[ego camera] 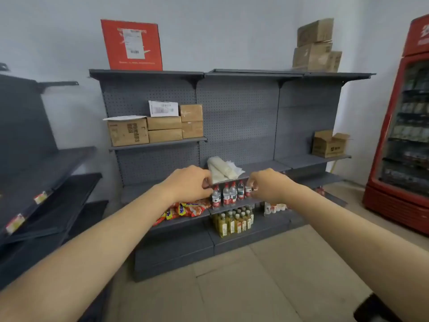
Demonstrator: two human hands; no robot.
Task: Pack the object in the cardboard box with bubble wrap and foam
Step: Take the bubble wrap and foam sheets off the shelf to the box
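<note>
I see a grey pegboard shelving unit (pixel 232 126) filling the centre of the frame, with a second dark shelf rack (pixel 34 163) along the left edge and a red drinks fridge (pixel 404 126) at the right edge. On top of the unit, upper left of centre, a flat red carton (pixel 131 44) leans on the wall; upper right, brown cartons (pixel 315 46) are stacked. A cluster of taped brown boxes (pixel 155 126) sits on the middle-left shelf, and an open cardboard box (pixel 329 144) with its flaps up stands on the right-hand shelf.

Both my forearms reach in from the lower corners toward the centre. My left hand (pixel 189 184) has its fingers curled at the front edge of the shelf that carries the packing material; my right hand (pixel 267 185) has its fingers pinched together near the same edge, over the bottle tops. I cannot tell whether either hand actually grips anything.

Just above and between the hands lies the roll of white foam wrap (pixel 220 169), loosely rolled, pale and slightly translucent, with a crumpled sheet trailing to its right.

Below it stand red-capped water bottles (pixel 228 194), then orange snack packets (pixel 185 209) to the left, and small yellow bottles (pixel 233 223) on the lowest shelf.
</note>
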